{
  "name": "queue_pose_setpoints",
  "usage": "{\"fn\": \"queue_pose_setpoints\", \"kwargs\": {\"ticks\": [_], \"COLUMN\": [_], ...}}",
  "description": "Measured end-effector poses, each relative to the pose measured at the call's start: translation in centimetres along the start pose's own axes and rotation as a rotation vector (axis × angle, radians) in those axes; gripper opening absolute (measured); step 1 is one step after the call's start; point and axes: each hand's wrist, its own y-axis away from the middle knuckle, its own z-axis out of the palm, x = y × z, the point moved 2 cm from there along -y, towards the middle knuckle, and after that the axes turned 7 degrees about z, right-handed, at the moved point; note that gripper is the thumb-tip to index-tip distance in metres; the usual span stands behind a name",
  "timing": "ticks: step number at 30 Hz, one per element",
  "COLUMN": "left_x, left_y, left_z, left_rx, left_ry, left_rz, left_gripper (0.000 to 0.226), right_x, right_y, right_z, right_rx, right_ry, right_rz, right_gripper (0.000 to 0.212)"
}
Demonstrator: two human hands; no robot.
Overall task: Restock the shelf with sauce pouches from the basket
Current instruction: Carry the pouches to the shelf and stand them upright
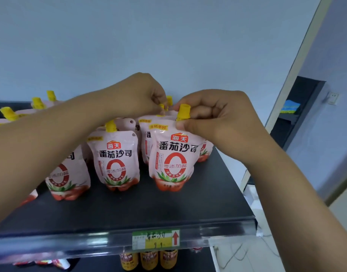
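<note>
Head view: pink yellow-capped sauce pouches (117, 160) already stood on black shelf (149, 209) — caps (182, 112) pinched by left hand (141, 95), right hand (217, 116) — basket unseen.

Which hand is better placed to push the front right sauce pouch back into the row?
Right. The right hand grips the front right pouch at its yellow cap, while the left hand pinches the cap of a rear pouch behind it.
</note>
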Motion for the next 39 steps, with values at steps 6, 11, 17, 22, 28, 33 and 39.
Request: {"fn": "queue_pose_setpoints", "kwargs": {"ticks": [6, 11, 17, 22, 28, 33, 39], "left_x": [-0.2, -0.6, -1.3, -1.2, -1.5, -1.1, -0.5], "left_y": [0.2, 0.5, 0.9, 2.2, 4.4, 5.2, 6.7], "left_z": [0.4, 0.6, -0.6, -1.5, -1.6, -0.5, 0.3], "left_rx": [0.003, 0.011, 0.097, 0.192, 0.322, 0.326, 0.446], "left_ry": [-0.03, 0.046, 0.044, 0.058, -0.12, -0.158, -0.204], "left_rz": [-0.011, -0.099, -0.165, -0.126, -0.149, -0.168, -0.202], "left_gripper": [0.013, 0.011, 0.029, 0.034, 0.05, 0.053, 0.055], "right_x": [0.3, 0.7, 1.4, 2.3, 3.4, 3.6, 3.9], "right_y": [-0.5, -0.7, -1.3, -2.1, -2.1, -2.0, -0.8], "right_z": [0.2, 0.5, 1.6, 2.6, 3.4, 3.6, 3.7], "right_rx": [-0.023, -0.032, -0.025, -0.023, -0.055, -0.049, 0.062], "right_ry": [-0.008, 0.013, 0.119, 0.228, 0.24, 0.24, 0.29], "right_rz": [0.014, 0.025, 0.066, 0.115, 0.157, 0.181, 0.214], "right_gripper": [0.024, 0.026, 0.022, 0.02, 0.02, 0.019, 0.023]}}
